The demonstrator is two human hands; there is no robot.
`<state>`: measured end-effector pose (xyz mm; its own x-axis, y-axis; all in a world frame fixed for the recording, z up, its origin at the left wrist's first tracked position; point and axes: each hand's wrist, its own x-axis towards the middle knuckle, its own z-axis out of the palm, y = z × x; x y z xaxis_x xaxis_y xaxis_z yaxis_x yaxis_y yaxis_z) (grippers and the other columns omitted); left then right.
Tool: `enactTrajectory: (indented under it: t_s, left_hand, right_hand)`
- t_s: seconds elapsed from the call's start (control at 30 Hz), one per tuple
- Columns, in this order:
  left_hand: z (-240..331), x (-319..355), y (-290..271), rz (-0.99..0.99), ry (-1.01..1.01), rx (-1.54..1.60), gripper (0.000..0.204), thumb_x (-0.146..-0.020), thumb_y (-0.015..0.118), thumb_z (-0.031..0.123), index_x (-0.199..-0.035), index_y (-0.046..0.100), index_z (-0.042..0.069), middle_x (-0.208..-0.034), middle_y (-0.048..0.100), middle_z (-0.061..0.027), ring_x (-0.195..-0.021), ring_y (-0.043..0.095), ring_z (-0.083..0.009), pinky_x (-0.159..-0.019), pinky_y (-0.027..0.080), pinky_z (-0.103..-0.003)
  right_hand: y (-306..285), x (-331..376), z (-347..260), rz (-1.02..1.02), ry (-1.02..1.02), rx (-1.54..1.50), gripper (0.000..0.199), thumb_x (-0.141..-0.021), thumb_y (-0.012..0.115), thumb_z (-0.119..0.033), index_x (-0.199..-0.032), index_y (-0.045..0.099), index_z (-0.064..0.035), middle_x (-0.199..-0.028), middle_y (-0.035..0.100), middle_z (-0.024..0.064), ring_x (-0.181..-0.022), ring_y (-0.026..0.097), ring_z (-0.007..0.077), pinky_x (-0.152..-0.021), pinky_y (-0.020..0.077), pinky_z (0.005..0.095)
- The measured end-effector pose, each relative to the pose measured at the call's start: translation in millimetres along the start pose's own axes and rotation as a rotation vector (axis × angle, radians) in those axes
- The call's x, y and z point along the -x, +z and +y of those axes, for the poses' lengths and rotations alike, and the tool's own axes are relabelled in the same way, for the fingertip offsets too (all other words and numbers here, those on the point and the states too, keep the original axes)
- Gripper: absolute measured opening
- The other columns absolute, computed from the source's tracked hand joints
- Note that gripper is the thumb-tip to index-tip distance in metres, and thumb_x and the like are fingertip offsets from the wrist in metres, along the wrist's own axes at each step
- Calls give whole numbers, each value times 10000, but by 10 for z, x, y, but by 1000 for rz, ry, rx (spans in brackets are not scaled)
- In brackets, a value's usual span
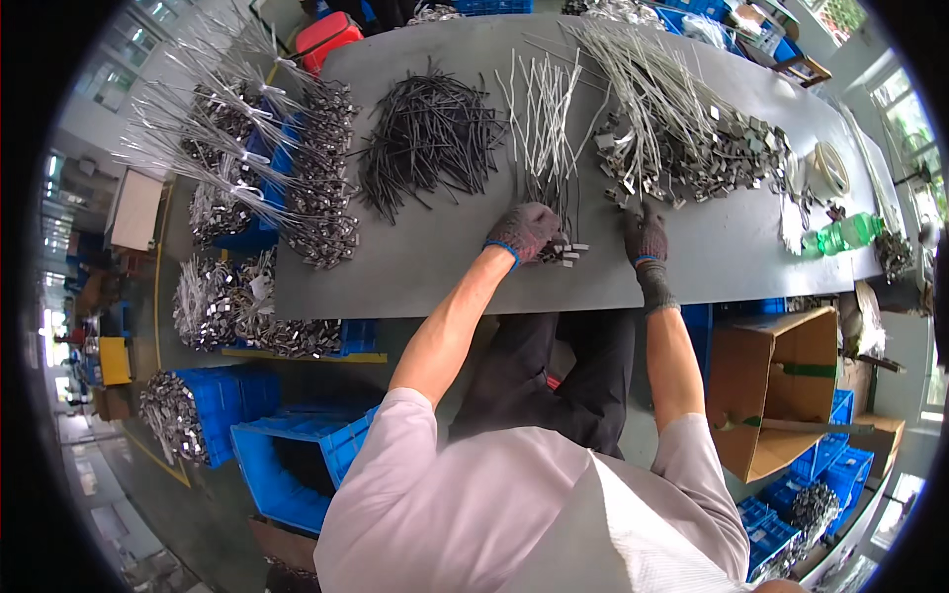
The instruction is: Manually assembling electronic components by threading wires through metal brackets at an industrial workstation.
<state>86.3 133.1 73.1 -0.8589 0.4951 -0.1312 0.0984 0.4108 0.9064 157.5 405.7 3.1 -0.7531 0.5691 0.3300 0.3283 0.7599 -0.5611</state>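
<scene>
My left hand, in a dark knitted glove with a blue cuff edge, is closed over the lower part of a bunch of pale wires. Small silvery metal end pieces stick out beside its fingers, close to the table's near edge. My right hand, also gloved, reaches the near edge of a heap of wires with metal end pieces. Its fingers are drawn together at the heap, and what they pinch is too small to make out. Left of the bunch lies a pile of short black sleeves.
The grey table also carries bundled wires at its left, and a tape roll and green bottle at its right. Blue crates stand below on the left, an open cardboard box on the right.
</scene>
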Motion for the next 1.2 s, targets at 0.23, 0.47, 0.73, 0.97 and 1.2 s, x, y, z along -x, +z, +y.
enactTrajectory:
  t_s: [0.23,0.47,0.73,0.97,1.2]
  left_hand:
    - [-1063,-37,-1117,622,-506,-580,398,-806,583,365,-994,737,49,-1022,707,-254,-976,683,-442,-824,547,-511]
    - [-1150,-119,-1342,576,-727,-615,488,-884,547,397,-1223,707,84,-1306,645,-215,-1222,627,-369,-1012,501,-483]
    - [-2348,-837,-1478,428,-590,-730,466,-926,525,367,-1277,678,100,-1371,610,-186,-1276,584,-374,-1069,460,-475]
    - [-2774,-1023,-1534,689,-373,-950,491,-882,606,327,-1313,652,96,-1389,598,-189,-1302,563,-350,-1077,442,-479]
    - [-2312,-458,-1347,273,-766,211,265,-902,670,323,-1051,724,110,-953,748,-91,-774,703,-245,-692,578,-393]
  right_hand:
    - [82,19,160,-195,112,-14,276,-932,559,-272,-1019,721,-66,-1043,674,213,-1003,646,370,-820,531,434]
    - [-863,1038,325,-396,615,-775,243,-982,586,-233,-1091,664,-31,-975,665,53,-825,697,178,-632,528,297]
    - [-1374,2025,744,-66,-78,30,212,-974,594,-205,-1161,616,-109,-1092,676,150,-815,679,384,-670,557,455]
    - [-1297,2204,745,-289,-33,219,151,-965,544,-194,-1095,565,-118,-961,692,159,-838,677,432,-656,542,510]
    - [-1268,2345,1087,-646,85,546,147,-962,514,-212,-980,552,-70,-807,699,206,-807,689,449,-657,531,545]
